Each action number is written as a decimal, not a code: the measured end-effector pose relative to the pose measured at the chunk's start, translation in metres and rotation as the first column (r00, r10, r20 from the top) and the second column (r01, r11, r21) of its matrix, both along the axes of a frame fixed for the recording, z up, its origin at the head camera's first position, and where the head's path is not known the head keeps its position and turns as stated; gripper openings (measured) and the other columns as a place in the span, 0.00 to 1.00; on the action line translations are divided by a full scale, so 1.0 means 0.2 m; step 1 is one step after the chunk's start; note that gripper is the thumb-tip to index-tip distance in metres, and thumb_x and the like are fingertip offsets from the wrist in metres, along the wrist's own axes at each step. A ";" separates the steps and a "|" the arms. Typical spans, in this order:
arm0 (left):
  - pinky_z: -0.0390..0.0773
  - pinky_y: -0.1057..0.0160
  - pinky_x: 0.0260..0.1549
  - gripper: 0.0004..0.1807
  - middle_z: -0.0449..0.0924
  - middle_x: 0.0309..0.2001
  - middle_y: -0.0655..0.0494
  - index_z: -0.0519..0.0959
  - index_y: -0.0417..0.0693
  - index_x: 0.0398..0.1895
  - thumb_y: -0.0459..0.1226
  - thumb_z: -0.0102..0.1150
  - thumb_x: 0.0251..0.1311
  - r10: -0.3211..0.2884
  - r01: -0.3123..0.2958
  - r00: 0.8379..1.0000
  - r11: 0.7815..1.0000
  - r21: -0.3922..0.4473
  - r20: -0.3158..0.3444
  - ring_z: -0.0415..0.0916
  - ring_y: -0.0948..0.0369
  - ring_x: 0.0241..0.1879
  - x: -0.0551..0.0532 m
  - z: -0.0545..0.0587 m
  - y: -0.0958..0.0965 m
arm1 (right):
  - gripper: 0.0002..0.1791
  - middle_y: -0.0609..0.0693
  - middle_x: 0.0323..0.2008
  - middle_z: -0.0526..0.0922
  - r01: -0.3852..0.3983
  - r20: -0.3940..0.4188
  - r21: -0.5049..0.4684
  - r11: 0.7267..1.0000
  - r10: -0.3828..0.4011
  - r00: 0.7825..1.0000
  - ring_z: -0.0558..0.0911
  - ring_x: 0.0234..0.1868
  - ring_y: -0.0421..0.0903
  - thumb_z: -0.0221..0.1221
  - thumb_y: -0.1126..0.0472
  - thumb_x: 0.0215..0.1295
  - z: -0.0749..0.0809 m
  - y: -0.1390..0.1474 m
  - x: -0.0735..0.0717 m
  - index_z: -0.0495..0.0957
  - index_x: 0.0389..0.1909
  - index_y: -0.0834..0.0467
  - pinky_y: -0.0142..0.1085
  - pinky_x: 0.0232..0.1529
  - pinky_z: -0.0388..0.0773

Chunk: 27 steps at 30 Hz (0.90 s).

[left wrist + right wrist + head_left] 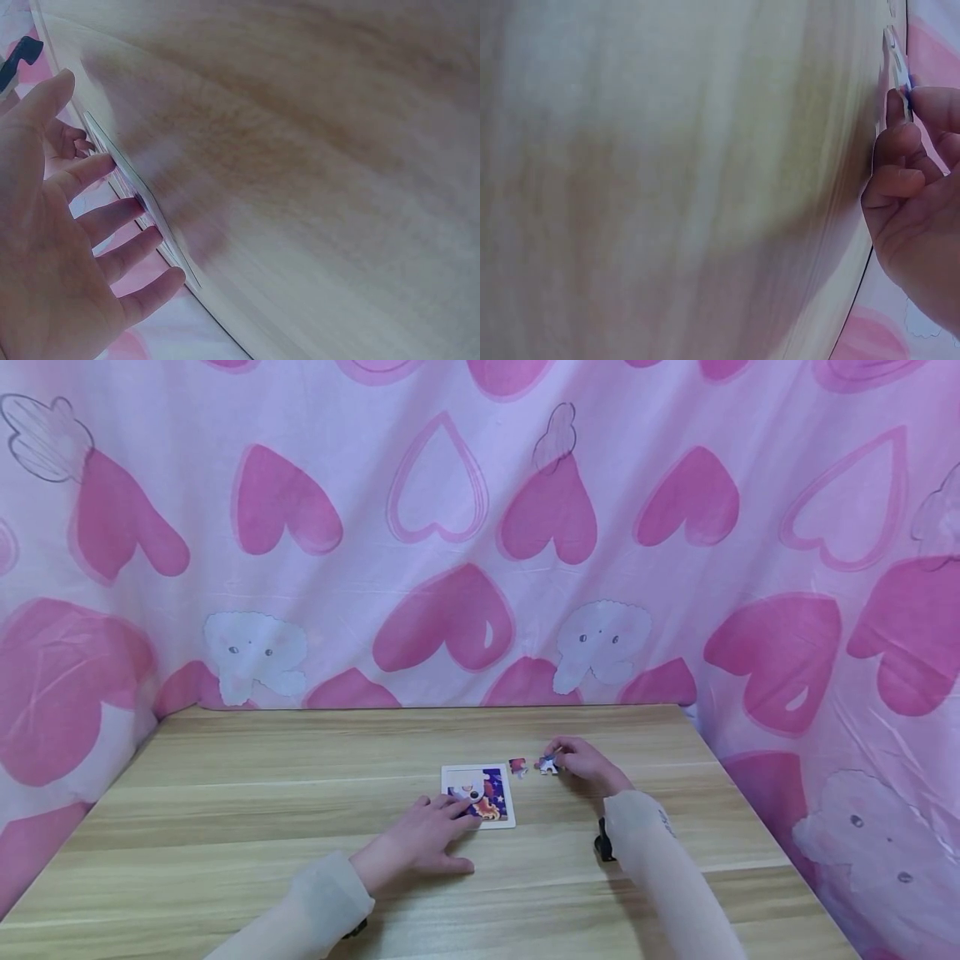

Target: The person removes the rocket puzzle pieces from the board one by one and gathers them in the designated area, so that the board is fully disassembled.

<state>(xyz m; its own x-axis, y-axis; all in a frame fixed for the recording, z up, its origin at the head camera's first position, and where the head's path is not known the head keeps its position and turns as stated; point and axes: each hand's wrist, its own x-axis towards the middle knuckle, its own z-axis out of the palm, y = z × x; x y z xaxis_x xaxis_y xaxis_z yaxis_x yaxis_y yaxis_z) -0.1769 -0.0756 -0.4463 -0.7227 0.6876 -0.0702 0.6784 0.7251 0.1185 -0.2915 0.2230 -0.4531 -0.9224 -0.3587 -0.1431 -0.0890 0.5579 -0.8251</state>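
A small jigsaw puzzle in a white frame [512, 814] lies on the wooden table, its picture partly filled with purple, orange and white pieces. My left hand [431, 835] rests with spread, straight fingers on the frame's left side and hides part of the picture. In the left wrist view the fingertips touch the thin puzzle board [142, 184]. My right hand [588, 762] pinches a puzzle piece [548, 766] between thumb and fingers, right of the frame; the right wrist view shows this piece [897, 64] edge-on, tilted. A loose red and white piece [518, 766] lies between the frame and that hand.
The wooden table [262, 793] stretches out on both sides of the puzzle. A pink and white curtain [442, 610] with hearts hangs behind its back edge and along the sides. Dark wrist devices [604, 843] show under the sleeves.
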 end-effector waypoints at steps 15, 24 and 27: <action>0.57 0.43 0.52 0.37 0.59 0.62 0.50 0.65 0.59 0.60 0.65 0.48 0.47 -0.011 0.012 1.000 1.000 0.015 -0.020 0.54 0.48 0.60 0.00 0.00 0.00 | 0.08 0.51 0.36 0.73 0.150 -0.016 0.155 0.977 -0.149 0.989 0.68 0.31 0.48 0.49 0.65 0.62 0.00 -0.02 0.00 0.74 0.39 0.59 0.36 0.29 0.67; 0.57 0.44 0.52 0.36 0.59 0.62 0.50 0.65 0.60 0.60 0.64 0.48 0.47 -0.004 0.004 1.000 1.000 0.020 -0.012 0.55 0.48 0.59 -0.01 0.00 0.00 | 0.06 0.50 0.30 0.74 0.040 -0.134 0.093 0.995 -0.027 0.991 0.70 0.30 0.47 0.53 0.66 0.58 -0.02 -0.11 0.02 0.75 0.36 0.59 0.36 0.28 0.70; 0.56 0.44 0.53 0.37 0.59 0.62 0.51 0.64 0.59 0.61 0.64 0.47 0.48 0.009 -0.009 1.000 1.000 0.021 0.005 0.55 0.49 0.59 -0.01 0.00 0.01 | 0.06 0.50 0.30 0.74 0.019 -0.127 0.081 0.997 -0.008 0.992 0.71 0.30 0.46 0.54 0.67 0.57 -0.03 -0.14 0.03 0.76 0.35 0.58 0.36 0.28 0.71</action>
<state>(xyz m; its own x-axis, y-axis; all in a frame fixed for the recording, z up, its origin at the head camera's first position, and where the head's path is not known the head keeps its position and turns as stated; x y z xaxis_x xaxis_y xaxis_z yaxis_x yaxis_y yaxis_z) -0.1787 -0.0740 -0.4453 -0.7283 0.6827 -0.0592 0.6715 0.7283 0.1368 -0.2860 0.1945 -0.4582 -0.9396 -0.3381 -0.0532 -0.1818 0.6248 -0.7593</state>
